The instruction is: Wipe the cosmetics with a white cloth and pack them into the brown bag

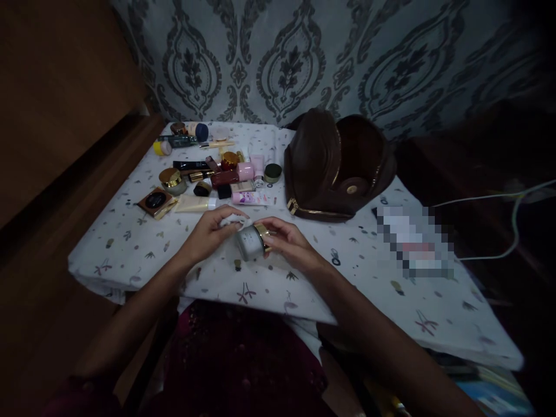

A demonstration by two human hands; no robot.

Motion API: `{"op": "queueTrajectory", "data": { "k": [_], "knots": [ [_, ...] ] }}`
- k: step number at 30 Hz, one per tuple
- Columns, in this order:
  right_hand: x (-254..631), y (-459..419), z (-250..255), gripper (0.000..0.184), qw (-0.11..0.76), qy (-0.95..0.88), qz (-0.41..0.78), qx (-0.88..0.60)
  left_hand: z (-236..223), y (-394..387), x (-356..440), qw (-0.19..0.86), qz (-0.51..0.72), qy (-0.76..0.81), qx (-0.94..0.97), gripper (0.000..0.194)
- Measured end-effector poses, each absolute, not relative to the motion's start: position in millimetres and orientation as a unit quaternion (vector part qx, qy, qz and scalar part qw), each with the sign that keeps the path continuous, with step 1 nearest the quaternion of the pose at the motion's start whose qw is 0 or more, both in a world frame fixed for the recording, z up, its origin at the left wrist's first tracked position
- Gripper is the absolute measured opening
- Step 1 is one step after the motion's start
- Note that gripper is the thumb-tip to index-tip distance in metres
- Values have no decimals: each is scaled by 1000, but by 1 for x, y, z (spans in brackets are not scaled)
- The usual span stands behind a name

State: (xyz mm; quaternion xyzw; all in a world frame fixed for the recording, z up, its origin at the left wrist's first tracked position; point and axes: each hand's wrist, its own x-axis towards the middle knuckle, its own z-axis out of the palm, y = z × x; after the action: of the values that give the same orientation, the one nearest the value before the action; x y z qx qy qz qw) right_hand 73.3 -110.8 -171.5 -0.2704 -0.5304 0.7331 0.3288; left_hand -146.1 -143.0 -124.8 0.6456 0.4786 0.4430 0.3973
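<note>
Well to the left of a slouched, dark brown leather bag with gold-toned zips, a square brown case with a round black centre lies on a white tablecloth printed with small plant motifs. Just beyond the case, also left of the bag, sits a squat glass jar with a shiny gold lid, and farther back is a small yellow-and-white pot. Next comes a pale yellow tube with a white cap, then a red bottle with a pink cap. In front of the bag and to its left, the left hand has its fingers bent, pinching a bunched white tissue against the side of a frosted, pale grey jar with a gold lid. This jar is tilted, left of the bag's near edge. The right hand, half curled, grips it by the gold lid, nearer the person than the bag. A dark green, round-lidded pot is just left of the bag. Right of the bag, a pixelated rectangular object lies near a thin white cable.
</note>
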Motion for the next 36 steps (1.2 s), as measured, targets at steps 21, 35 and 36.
{"op": "queueTrajectory", "data": {
  "k": [21,35,36],
  "knots": [
    [72,-102,-174,39,412,-387,778,-275,-130,-158,-128,315,537,454,637,18],
    [74,-104,-167,29,392,-360,805,-261,-137,-153,-140,276,531,435,672,16],
    [74,-104,-167,28,388,-361,810,-252,-138,-152,-140,280,538,441,662,16]
  ]
}}
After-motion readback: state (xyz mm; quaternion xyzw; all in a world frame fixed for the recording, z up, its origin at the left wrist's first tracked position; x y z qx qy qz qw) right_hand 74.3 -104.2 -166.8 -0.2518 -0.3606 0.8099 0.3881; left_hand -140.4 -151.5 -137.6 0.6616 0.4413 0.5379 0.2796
